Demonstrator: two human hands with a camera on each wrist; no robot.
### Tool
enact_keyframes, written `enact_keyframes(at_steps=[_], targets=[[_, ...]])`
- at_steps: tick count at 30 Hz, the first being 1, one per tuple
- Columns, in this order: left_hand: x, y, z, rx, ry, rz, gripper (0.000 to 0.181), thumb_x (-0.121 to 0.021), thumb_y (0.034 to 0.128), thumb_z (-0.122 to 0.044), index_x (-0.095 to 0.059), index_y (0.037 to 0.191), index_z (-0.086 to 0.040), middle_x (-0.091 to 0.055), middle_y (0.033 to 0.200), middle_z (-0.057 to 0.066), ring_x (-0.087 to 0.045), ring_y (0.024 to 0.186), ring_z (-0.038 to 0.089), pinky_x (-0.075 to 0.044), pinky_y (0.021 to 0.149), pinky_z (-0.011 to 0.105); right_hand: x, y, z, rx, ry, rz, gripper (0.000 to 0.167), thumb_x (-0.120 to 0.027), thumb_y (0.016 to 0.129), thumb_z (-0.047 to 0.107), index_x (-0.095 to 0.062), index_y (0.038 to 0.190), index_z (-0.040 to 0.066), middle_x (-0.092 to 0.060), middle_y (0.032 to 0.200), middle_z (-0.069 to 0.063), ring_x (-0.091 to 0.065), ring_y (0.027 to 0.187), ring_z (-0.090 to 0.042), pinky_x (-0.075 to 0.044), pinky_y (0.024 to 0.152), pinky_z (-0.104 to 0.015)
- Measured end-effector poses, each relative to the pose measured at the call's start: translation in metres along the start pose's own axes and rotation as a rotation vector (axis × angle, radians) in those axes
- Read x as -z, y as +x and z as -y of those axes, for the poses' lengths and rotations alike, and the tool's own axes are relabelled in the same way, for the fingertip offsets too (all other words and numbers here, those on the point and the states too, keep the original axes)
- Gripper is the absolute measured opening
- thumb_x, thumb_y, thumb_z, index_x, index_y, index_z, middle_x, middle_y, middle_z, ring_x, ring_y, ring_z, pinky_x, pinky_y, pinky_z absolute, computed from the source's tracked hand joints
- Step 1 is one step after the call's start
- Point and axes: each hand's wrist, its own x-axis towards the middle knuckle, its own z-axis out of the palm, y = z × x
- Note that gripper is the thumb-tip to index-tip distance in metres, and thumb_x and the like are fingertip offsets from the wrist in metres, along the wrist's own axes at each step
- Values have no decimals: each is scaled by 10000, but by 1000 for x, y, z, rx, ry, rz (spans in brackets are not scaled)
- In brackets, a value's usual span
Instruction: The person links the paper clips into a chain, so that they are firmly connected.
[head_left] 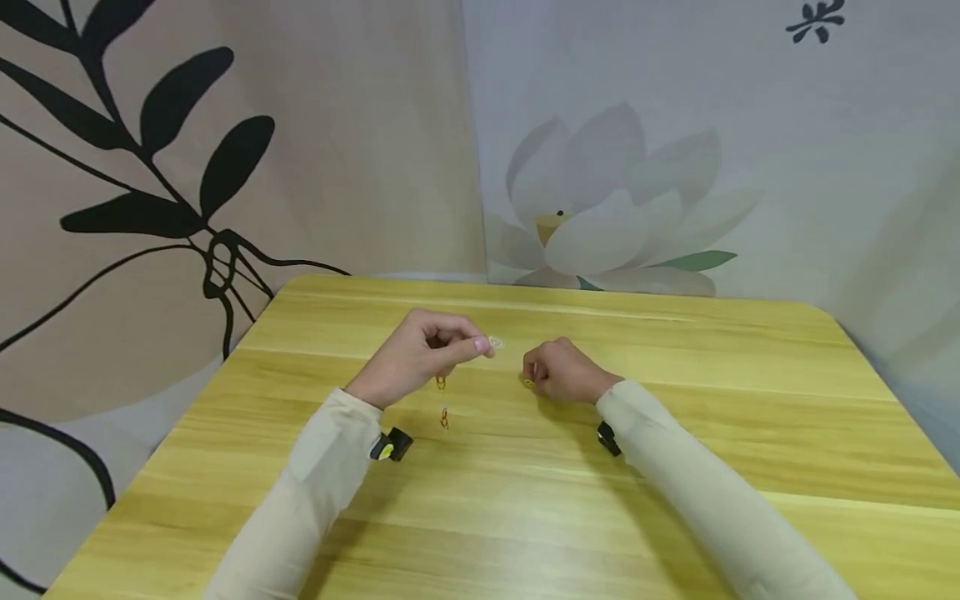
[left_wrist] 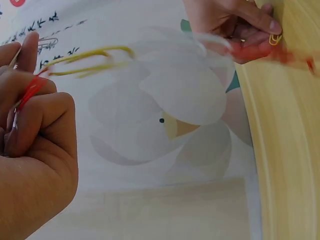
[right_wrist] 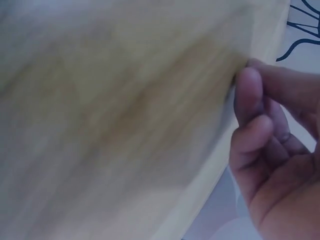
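Note:
My left hand pinches a white paper clip between thumb and fingertips, above the table. From this hand hangs a chain of linked paper clips. In the left wrist view a red clip lies by the curled fingers, with a yellow clip linked to it; the white and red links farther along are blurred. To the right and apart, my right hand pinches a loose yellow paper clip low over the tabletop. That clip is hidden in the right wrist view, where the curled fingers show.
The wooden table has its far edge close to a wall printed with plants and a lotus. Both wrists wear small black devices, one of them a left wrist camera.

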Motion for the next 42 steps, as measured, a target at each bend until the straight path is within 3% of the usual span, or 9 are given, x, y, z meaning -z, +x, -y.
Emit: enact_keyframes(at_steps=[6,9,12,15,22,28,37,40,42], targets=[[-3,1,0,8,-2,13,151,-662,977,-258,-774,1002,-160,-413,526,-63,-280,506,114,-409,639,271,3,-5,1,-22,91,-13,133,-724,863,-26,-710,784,81,-710,689,-32,-563,526,-46,-517,605,-216],[-5,3,1,14,-14,25,163,-664,975,-253,-781,1010,-146,-504,559,-90,-400,543,66,-494,828,313,6,-7,3,-42,180,-20,130,-701,891,-19,-706,786,57,-731,735,-79,-606,509,-95,-545,583,-239],[-7,5,3,16,-9,37,163,-664,973,-243,-791,1013,-148,-713,777,-82,-631,780,53,-512,977,377,8,-11,3,-72,290,-23,118,-670,916,-14,-713,814,28,-729,770,-122,-639,527,-168,-566,591,-284],[-9,6,3,12,8,43,160,-664,969,-234,-796,1010,-152,-770,1062,-39,-667,1066,113,-502,1026,418,11,-16,5,-107,383,-17,83,-660,936,18,-721,884,-1,-713,794,-168,-664,566,-255,-552,573,-302],[-8,6,-1,12,45,31,180,-659,970,-228,-800,1027,-132,-773,1109,24,-681,1125,161,-500,1043,457,21,-30,14,-100,417,-17,130,-641,958,42,-723,1007,-46,-732,848,-194,-668,612,-335,-489,529,-248],[-9,6,-2,22,50,42,196,-646,979,-227,-794,1038,-113,-769,1122,41,-673,1136,173,-494,1049,461,28,-42,29,-38,439,-14,128,-649,952,37,-717,1033,-34,-724,842,-213,-637,591,-396,-552,563,-357],[-12,9,-1,31,68,57,201,-630,984,-234,-793,1031,-126,-764,1132,34,-664,1149,171,-488,1047,467,47,-60,56,-22,530,-98,139,-613,960,39,-689,1075,59,-660,775,-69,-608,533,-195,-422,466,-262],[-12,9,-1,17,82,55,197,-619,983,-217,-788,973,-116,-767,1072,43,-649,995,149,-492,991,416,51,-64,63,-10,552,-139,138,-609,957,39,-690,1067,59,-666,774,-67,-604,527,-195,-444,479,-266],[-12,9,-2,2,90,59,206,-604,983,-203,-774,925,-101,-762,999,45,-580,790,139,-492,886,358,53,-67,66,-2,563,-174,133,-610,953,41,-693,1055,60,-674,771,-65,-595,515,-165,-456,481,-275]])
